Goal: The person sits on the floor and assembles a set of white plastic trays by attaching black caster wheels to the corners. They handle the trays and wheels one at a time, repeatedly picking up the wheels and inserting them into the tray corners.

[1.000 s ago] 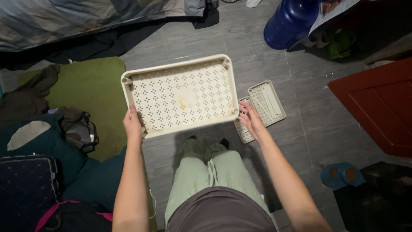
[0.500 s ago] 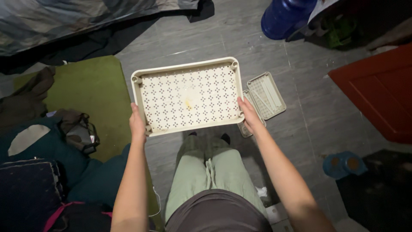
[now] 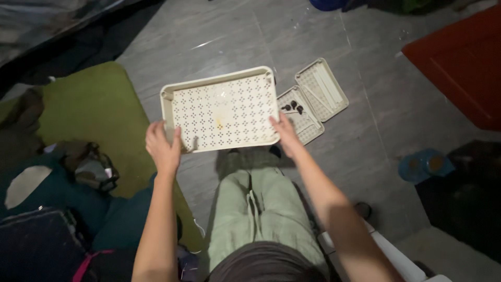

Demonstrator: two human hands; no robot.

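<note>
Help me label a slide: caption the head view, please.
Both hands, left and right, hold a perforated cream tray above grey floor tiles.

Bare forearms, pale green drawstring trousers, grey-brown top, dark socks

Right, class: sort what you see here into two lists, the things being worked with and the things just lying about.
In hand:
- perforated cream tray
- left hand and right hand, each at a near corner of it

Lying about:
- two smaller cream trays on the floor
- green mat
- red board
- blue double bowl
</note>
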